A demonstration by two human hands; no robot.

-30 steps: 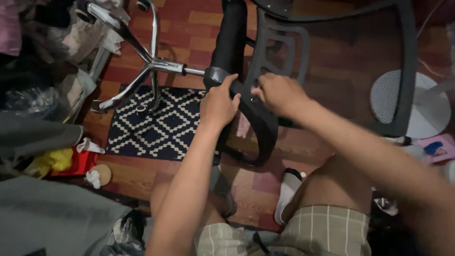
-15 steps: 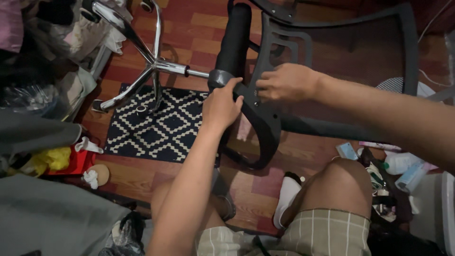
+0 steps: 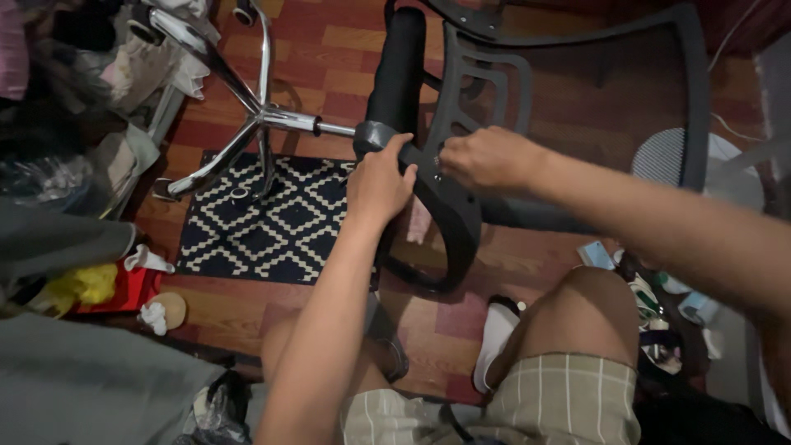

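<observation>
Plaid shorts (image 3: 568,404): nearest of all, over bent knees at the bottom edge.
Sock (image 3: 497,338): white, on the wooden floor (image 3: 329,49) between the knees.
Left hand (image 3: 381,183): fingers clamped over the black bracket (image 3: 449,206) where seat meets back.
Right hand (image 3: 486,158): curled tight on the same bracket, fingertips pressed in; what they pinch, cannot tell.
Chair back (image 3: 577,99): black mesh, lying tipped on its side, just beyond both hands.
Seat cushion (image 3: 395,70): black, edge-on, beside the back.
Rug (image 3: 272,218): navy-and-white diamonds, left, under the chrome base (image 3: 255,115).
</observation>
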